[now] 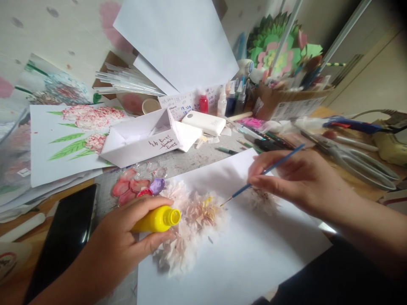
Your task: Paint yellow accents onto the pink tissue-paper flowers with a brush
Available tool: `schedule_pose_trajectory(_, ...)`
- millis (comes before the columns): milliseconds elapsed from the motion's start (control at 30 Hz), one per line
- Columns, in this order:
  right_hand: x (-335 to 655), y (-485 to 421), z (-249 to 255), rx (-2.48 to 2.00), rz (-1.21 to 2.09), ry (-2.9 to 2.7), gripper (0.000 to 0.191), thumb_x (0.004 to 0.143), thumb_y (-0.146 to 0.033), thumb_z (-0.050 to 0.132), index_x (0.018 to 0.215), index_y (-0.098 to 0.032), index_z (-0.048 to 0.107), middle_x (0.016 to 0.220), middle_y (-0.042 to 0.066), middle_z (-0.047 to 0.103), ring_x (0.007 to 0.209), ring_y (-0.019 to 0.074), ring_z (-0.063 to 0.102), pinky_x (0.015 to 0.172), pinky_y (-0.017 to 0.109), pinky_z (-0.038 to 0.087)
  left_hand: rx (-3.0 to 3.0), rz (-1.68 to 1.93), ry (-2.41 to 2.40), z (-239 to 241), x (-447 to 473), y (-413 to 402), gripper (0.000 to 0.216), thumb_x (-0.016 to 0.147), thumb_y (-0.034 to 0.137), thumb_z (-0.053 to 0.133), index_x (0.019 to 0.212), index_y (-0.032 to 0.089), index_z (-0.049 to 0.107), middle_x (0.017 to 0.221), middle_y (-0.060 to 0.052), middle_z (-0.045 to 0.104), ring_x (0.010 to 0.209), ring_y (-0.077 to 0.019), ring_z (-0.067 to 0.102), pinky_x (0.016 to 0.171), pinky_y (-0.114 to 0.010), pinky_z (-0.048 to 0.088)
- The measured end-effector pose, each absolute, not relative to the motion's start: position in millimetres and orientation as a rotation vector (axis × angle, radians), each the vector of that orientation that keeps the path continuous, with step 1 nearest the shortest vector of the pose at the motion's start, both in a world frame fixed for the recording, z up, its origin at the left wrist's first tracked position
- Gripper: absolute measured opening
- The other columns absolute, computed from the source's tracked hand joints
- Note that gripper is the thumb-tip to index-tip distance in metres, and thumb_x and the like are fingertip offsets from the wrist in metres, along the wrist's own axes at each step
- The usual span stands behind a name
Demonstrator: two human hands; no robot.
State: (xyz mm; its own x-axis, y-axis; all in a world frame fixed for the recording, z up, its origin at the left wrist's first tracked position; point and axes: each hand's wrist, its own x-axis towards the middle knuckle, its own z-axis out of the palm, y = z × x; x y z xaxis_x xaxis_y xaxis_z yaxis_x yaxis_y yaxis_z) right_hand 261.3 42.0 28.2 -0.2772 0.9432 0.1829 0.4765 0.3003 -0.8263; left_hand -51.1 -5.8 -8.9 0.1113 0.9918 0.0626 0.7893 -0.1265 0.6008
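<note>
Right grip [282,175]: paintbrush [243,189] (box handwriting [163,145] unclear)

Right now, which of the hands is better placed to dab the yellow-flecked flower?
Probably the right hand: it holds the brush close to that flower, while the left hand is occupied holding the bottle.

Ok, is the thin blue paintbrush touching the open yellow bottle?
Apart. In the head view, a plain gap, with a pale, yellow-daubed flower in it, separates the tip of the thin blue paintbrush from the open yellow bottle.
</note>
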Motion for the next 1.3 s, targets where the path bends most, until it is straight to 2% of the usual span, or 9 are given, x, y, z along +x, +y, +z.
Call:
schedule_pose_trajectory(133, 259.3, 43.4, 27.1, -1.202, 0.930, -1.896, 0.021, 0.077, -0.038, 0.076, 0.070, -0.019, 0.072, 0.062, 0.001, 0.068, 0.052, 0.0117, 0.057, 0.048, 0.023, 0.044, 1.928, 0.626, 1.763, -7.0, -49.6, -5.7, 0.032, 0.071, 0.050, 0.072, 0.100, 0.036, 0.069, 0.095, 0.012, 0.075, 0.088, -0.0145, 0.068, 0.082, -0.020, 0.046)
schedule_pose_trajectory(300, 261.0, 44.4, 26.9, -1.233, 0.901, -1.897, 0.023, 0.080, -0.040, 0.072, 0.071, -0.019, 0.072, 0.061, 0.002, 0.067, 0.051, 0.0125, 0.056, 0.046, 0.024, 0.043, 1.902, 0.618, 1.779, -6.8, -49.3, -5.9, 0.032, 0.070, 0.053, 0.071, 0.099, 0.039, 0.070, 0.097, 0.012, 0.076, 0.091, -0.0153, 0.068, 0.082, -0.021, 0.046)
schedule_pose_trajectory(500, 259.2, 42.6, 29.0, -1.169, 0.946, -1.899, 0.016, 0.079, -0.032, 0.074, 0.071, -0.018, 0.071, 0.060, -0.002, 0.066, 0.050, 0.0083, 0.055, 0.048, 0.020, 0.044, 1.895, 0.597, 1.795, -8.2, -51.1, -5.1, 0.032, 0.068, 0.054, 0.071, 0.098, 0.042, 0.070, 0.097, 0.014, 0.076, 0.091, -0.0150, 0.068, 0.082, -0.021, 0.046)
schedule_pose_trajectory(700, 260.7, 43.4, 28.2, -1.185, 0.976, -1.860, 0.016, 0.075, -0.032, 0.079, 0.072, -0.018, 0.071, 0.061, -0.002, 0.067, 0.052, 0.0092, 0.056, 0.049, 0.020, 0.044, 1.921, 0.589, 1.795, -9.9, -53.3, -5.1, 0.034, 0.069, 0.058, 0.070, 0.099, 0.041, 0.070, 0.098, 0.013, 0.076, 0.091, -0.0164, 0.069, 0.082, -0.022, 0.048)
schedule_pose_trajectory(900, 259.6, 43.1, 27.4, -1.167, 0.964, -1.883, 0.015, 0.079, -0.031, 0.074, 0.071, -0.019, 0.070, 0.062, -0.001, 0.067, 0.053, 0.0096, 0.056, 0.050, 0.021, 0.045, 1.958, 0.596, 1.800, -11.2, -53.4, -5.8, 0.037, 0.071, 0.065, 0.067, 0.099, 0.041, 0.070, 0.098, 0.011, 0.077, 0.091, -0.0170, 0.070, 0.082, -0.022, 0.050)
schedule_pose_trajectory(1033, 260.4, 44.2, 29.1, -1.208, 0.935, -1.874, 0.018, 0.077, -0.034, 0.076, 0.072, -0.019, 0.071, 0.063, 0.000, 0.067, 0.053, 0.0114, 0.057, 0.049, 0.023, 0.045, 2.050, 0.620, 1.767, -16.8, -58.9, -3.4, 0.039, 0.072, 0.068, 0.066, 0.100, 0.041, 0.069, 0.098, 0.011, 0.077, 0.088, -0.0163, 0.072, 0.076, -0.020, 0.053)
schedule_pose_trajectory(1167, 259.4, 44.0, 29.9, -1.191, 0.925, -1.899, 0.015, 0.078, -0.031, 0.074, 0.071, -0.018, 0.070, 0.061, -0.001, 0.066, 0.050, 0.0089, 0.055, 0.048, 0.020, 0.044, 2.231, 0.665, 1.670, -26.1, -69.7, 1.1, 0.039, 0.074, 0.067, 0.067, 0.103, 0.042, 0.069, 0.095, 0.010, 0.078, 0.081, -0.0148, 0.075, 0.069, -0.017, 0.056)
schedule_pose_trajectory(1300, 259.3, 42.9, 28.3, -1.174, 0.956, -1.885, 0.016, 0.079, -0.032, 0.074, 0.071, -0.018, 0.070, 0.061, -0.001, 0.066, 0.051, 0.0092, 0.055, 0.047, 0.020, 0.044, 2.246, 0.657, 1.669, -29.0, -72.6, 2.9, 0.042, 0.074, 0.067, 0.066, 0.105, 0.039, 0.069, 0.094, 0.007, 0.079, 0.079, -0.0171, 0.075, 0.067, -0.019, 0.057)
